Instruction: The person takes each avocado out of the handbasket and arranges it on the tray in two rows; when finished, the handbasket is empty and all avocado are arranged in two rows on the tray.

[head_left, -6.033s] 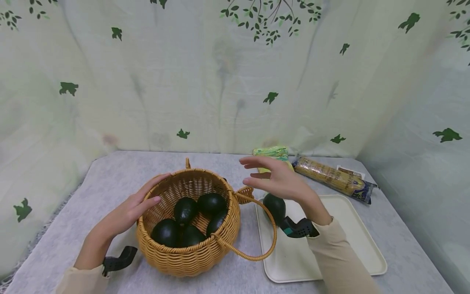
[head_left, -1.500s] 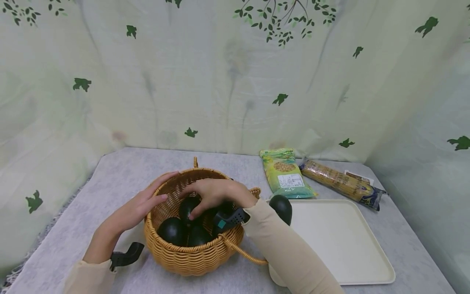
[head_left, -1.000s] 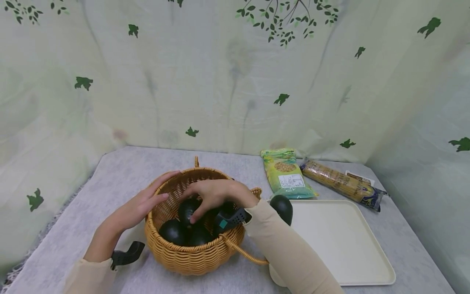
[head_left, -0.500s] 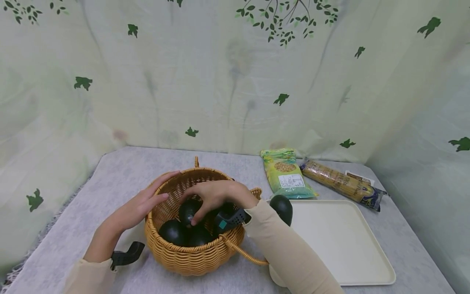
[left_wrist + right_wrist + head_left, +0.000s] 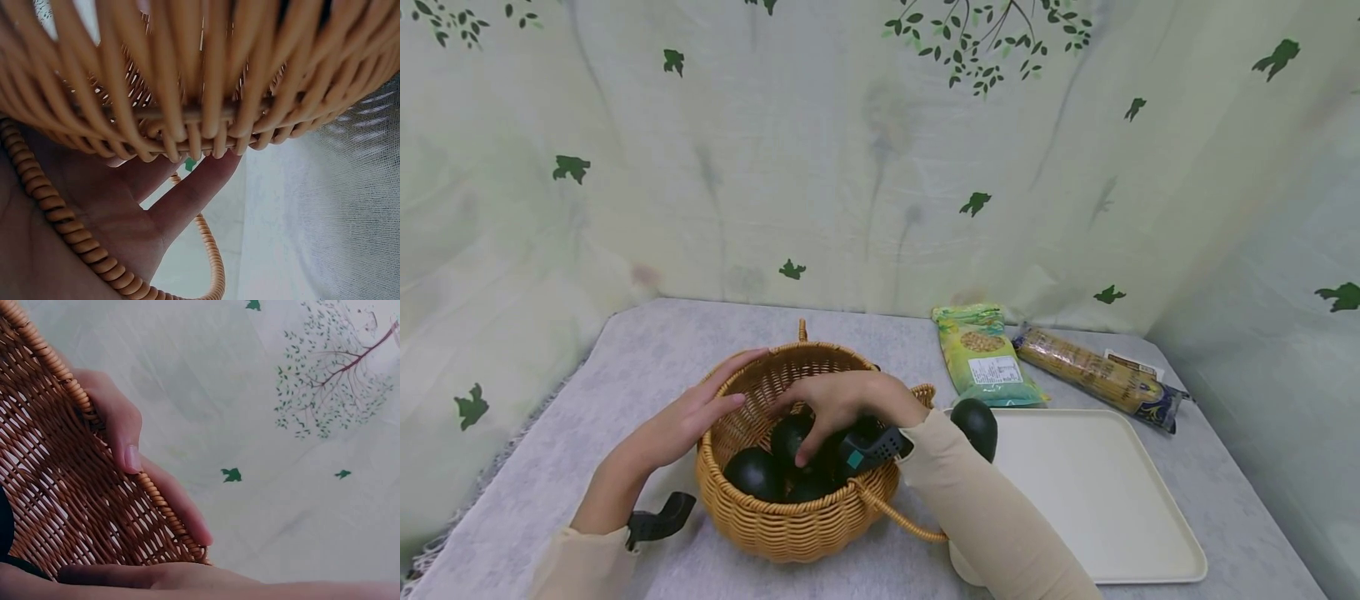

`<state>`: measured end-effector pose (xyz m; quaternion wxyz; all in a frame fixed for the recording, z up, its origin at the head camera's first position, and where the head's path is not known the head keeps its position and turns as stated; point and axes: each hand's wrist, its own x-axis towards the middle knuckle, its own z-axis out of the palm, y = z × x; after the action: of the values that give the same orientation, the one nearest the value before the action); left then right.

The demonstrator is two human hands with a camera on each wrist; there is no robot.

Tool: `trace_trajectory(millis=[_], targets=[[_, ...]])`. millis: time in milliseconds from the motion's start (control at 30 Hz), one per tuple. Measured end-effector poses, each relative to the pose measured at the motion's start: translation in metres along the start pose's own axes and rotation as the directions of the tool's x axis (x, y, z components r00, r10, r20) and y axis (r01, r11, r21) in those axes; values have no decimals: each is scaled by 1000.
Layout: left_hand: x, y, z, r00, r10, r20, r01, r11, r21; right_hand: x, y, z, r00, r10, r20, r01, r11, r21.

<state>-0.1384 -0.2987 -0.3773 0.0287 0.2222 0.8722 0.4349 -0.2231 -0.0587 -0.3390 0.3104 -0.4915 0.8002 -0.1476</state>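
Observation:
A round tan wicker basket [image 5: 790, 533] holds several dark avocados. My left hand [image 5: 677, 421] grips its left rim, thumb over the inside and fingers along the outside, as the right wrist view shows with the left thumb [image 5: 122, 434]. Reaching down into the basket, my right hand [image 5: 842, 400] curls its thumb and fingers round one avocado [image 5: 786, 437]. Another avocado [image 5: 754, 473] lies in front of that one at the left. The right hand and forearm hide part of the basket's contents. Woven wicker fills the top of the left wrist view above the left fingers [image 5: 194, 194].
A single avocado [image 5: 977, 425] sits at the left end of a cream tray [image 5: 1090, 492], right of the basket. Behind the tray lie a green-yellow bag [image 5: 988, 358] and a long pasta packet [image 5: 1093, 375]. One basket handle [image 5: 902, 517] sticks out toward the tray.
Six seconds ago my right hand hovered right of the basket, near the tray; it has since moved left and down onto an avocado inside. Lately that avocado shifts slightly rightward. My left hand keeps its hold.

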Motion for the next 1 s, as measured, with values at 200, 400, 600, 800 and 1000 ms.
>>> trace_trajectory(millis=[200, 400, 600, 800, 1000], targets=[[0, 1, 0, 1000, -10, 1, 10, 1000, 1, 0, -1, -1, 999, 33, 35, -32, 999, -26], [0, 1, 0, 1000, -9, -2, 9, 1000, 2, 0, -2, -2, 998, 47, 33, -46, 998, -40], [0, 1, 0, 1000, -6, -4, 6, 1000, 12, -1, -1, 0, 999, 32, 27, -32, 999, 17], [0, 1, 0, 1000, -5, -3, 5, 1000, 12, -2, -1, 0, 1000, 15, 19, -15, 1000, 7], [0, 0, 0, 1000, 0, -8, 0, 1000, 13, -3, -3, 0, 1000, -3, 2, 3, 1000, -21]])
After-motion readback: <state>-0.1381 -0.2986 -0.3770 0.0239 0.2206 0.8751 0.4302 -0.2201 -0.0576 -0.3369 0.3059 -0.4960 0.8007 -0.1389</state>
